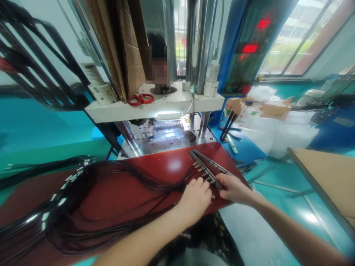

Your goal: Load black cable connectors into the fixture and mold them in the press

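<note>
Two long metal bars lie near the right end of the dark red tabletop [108,192], spread in a narrow V. The nearer metal bar [203,168] carries a row of small metal cable ends along its edge. At its near end, my right hand [234,189] is closed with thumb and fingers around the bar. My left hand [195,199] is just to the left, fingers curled down at the row of cable ends; whatever lies under the fingertips is hidden. Thin black cables [155,184] run leftward from the bar into a thick bundle [69,188].
Behind the tabletop stands a press with a lit metal die [168,129] under a white plate [155,107]. Red-handled scissors [141,99] rest on that plate. A blue control panel [246,55] shows red digits. Pliers [231,133] and white bags [280,129] are at right.
</note>
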`<control>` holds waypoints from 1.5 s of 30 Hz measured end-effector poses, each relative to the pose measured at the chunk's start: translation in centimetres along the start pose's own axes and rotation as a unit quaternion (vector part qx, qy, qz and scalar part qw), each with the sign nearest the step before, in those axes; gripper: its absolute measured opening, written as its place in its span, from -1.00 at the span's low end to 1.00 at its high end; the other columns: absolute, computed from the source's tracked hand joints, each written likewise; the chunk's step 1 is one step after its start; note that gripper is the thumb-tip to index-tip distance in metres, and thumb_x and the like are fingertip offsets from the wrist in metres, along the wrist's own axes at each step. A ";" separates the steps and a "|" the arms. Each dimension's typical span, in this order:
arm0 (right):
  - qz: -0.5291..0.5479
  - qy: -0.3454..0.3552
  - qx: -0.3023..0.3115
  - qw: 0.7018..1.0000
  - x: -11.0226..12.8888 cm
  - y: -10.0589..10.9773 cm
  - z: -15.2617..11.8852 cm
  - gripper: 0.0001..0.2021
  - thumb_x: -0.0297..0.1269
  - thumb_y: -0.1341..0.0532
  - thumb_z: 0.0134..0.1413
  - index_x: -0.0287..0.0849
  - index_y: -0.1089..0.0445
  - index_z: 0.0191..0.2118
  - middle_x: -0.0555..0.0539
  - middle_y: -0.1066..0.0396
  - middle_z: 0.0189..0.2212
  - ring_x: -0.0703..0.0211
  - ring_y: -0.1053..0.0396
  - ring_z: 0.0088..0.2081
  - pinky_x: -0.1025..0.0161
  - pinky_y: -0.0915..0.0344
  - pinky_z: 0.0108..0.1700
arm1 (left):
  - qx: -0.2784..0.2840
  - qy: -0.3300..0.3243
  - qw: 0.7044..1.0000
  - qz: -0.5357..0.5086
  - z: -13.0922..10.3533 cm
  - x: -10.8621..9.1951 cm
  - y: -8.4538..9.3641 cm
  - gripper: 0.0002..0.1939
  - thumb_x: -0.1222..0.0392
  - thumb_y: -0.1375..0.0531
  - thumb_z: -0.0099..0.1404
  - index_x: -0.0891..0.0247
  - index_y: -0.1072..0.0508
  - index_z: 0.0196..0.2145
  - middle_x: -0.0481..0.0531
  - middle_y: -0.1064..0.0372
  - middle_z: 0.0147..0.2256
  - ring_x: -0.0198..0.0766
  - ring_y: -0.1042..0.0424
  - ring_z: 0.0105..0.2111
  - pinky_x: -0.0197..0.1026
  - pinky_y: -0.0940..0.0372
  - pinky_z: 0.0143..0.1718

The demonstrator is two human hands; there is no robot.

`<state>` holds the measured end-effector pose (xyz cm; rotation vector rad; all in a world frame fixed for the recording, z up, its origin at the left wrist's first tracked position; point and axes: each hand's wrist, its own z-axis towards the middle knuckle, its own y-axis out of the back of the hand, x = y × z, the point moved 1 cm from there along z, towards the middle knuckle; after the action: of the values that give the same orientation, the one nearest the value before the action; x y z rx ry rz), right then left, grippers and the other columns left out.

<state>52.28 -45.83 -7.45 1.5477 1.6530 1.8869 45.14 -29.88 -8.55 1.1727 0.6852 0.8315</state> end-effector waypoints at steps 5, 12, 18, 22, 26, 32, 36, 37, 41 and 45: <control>0.042 0.047 -0.026 0.998 -0.7 -0.7 -0.3 -0.82 -0.50 -0.08 -0.25 -0.18 -0.26 -0.39 0.06 -0.28 -0.51 0.26 -0.19 -0.47 0.35 -0.06 -0.47 | -0.013 0.028 1.000 -0.001 0.9 -0.7 -1.5 -0.89 0.35 -0.03 0.20 0.30 -0.32 -0.43 0.05 -0.25 -0.42 -0.18 -0.23 -0.32 -0.12 -0.20 -0.35; 0.133 0.052 -0.015 0.990 -1.1 -0.7 -0.4 -0.76 -0.49 -0.11 -0.21 -0.21 -0.33 -0.30 0.01 -0.36 -0.45 0.23 -0.28 -0.43 0.33 -0.19 -0.41 | -0.023 0.186 0.978 -0.092 0.6 -1.8 -2.1 -0.85 0.32 0.08 0.28 0.26 -0.27 -0.36 -0.02 -0.32 -0.42 -0.28 -0.34 -0.43 -0.23 -0.25 -0.43; 0.210 0.039 -0.003 0.977 -1.0 -0.6 -0.6 -0.67 -0.50 -0.11 -0.20 -0.24 -0.33 -0.19 -0.04 -0.39 -0.36 0.17 -0.33 -0.34 0.28 -0.26 -0.32 | -0.063 0.179 0.970 -0.154 0.2 -2.1 -1.8 -0.86 0.37 0.04 0.23 0.25 -0.24 -0.25 0.03 -0.26 -0.29 -0.33 -0.32 -0.36 -0.30 -0.25 -0.40; 0.250 0.034 0.000 0.968 -1.0 -0.7 -0.6 -0.62 -0.51 -0.11 -0.21 -0.24 -0.32 -0.15 -0.04 -0.39 -0.35 0.17 -0.34 -0.35 0.27 -0.28 -0.33 | -0.107 0.125 0.978 -0.130 -0.5 -1.1 -1.0 -0.82 0.34 0.09 0.28 0.23 -0.27 -0.28 0.00 -0.26 -0.30 -0.40 -0.28 -0.40 -0.35 -0.21 -0.41; 0.237 0.016 0.003 0.971 -1.1 -0.8 -0.6 -0.63 -0.53 -0.09 -0.22 -0.24 -0.32 -0.16 0.00 -0.39 -0.44 0.20 -0.33 -0.41 0.31 -0.26 -0.40 | -0.132 0.059 0.989 -0.022 -0.3 -0.4 -0.7 -0.88 0.34 0.00 0.24 0.26 -0.31 -0.36 0.01 -0.26 -0.39 -0.30 -0.24 -0.38 -0.26 -0.17 -0.40; 0.222 0.029 -0.004 0.975 -1.2 -0.9 -0.5 -0.58 -0.54 -0.08 -0.23 -0.22 -0.29 -0.12 0.02 -0.38 -0.44 0.23 -0.32 -0.41 0.33 -0.25 -0.39 | -0.080 0.089 0.992 0.051 0.8 -1.5 -1.3 -0.90 0.35 -0.05 0.15 0.27 -0.28 -0.50 0.03 -0.21 -0.48 -0.19 -0.17 -0.39 -0.11 -0.09 -0.38; 0.218 0.043 -0.012 0.975 -1.0 -0.9 -0.6 -0.52 -0.54 -0.09 -0.22 -0.20 -0.24 -0.05 0.02 -0.38 -0.40 0.21 -0.32 -0.36 0.32 -0.26 -0.33 | -0.087 0.104 0.990 0.041 0.9 -2.0 -1.6 -0.91 0.35 -0.06 0.14 0.26 -0.29 -0.50 0.03 -0.21 -0.47 -0.18 -0.14 -0.38 -0.08 -0.04 -0.37; 0.216 0.044 -0.010 0.975 -1.0 -0.8 -0.6 -0.53 -0.53 -0.09 -0.21 -0.19 -0.25 -0.05 0.01 -0.38 -0.39 0.20 -0.32 -0.36 0.31 -0.26 -0.32 | -0.086 0.106 0.990 0.040 0.9 -2.0 -1.7 -0.90 0.35 -0.05 0.14 0.26 -0.29 -0.50 0.03 -0.21 -0.47 -0.18 -0.14 -0.38 -0.08 -0.03 -0.37; 0.210 0.054 -0.010 0.976 -1.1 -0.9 -0.6 -0.53 -0.52 -0.09 -0.20 -0.18 -0.25 -0.04 -0.01 -0.40 -0.34 0.17 -0.33 -0.32 0.29 -0.26 -0.29 | -0.074 0.099 0.992 0.033 1.0 -1.8 -1.7 -0.91 0.36 -0.06 0.14 0.27 -0.29 -0.50 0.03 -0.21 -0.47 -0.19 -0.14 -0.37 -0.10 -0.02 -0.37; 0.202 0.059 -0.025 0.977 -1.2 -1.1 -0.6 -0.52 -0.53 -0.09 -0.21 -0.18 -0.26 -0.04 -0.03 -0.41 -0.30 0.15 -0.34 -0.30 0.26 -0.27 -0.26 | -0.072 0.090 0.993 0.020 1.1 -1.7 -1.7 -0.91 0.34 -0.06 0.15 0.27 -0.29 -0.49 0.02 -0.22 -0.46 -0.19 -0.14 -0.36 -0.09 -0.03 -0.35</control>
<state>51.86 -46.67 -8.88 1.8974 1.3998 2.2362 45.50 -32.15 -9.81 0.9927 0.7375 1.0127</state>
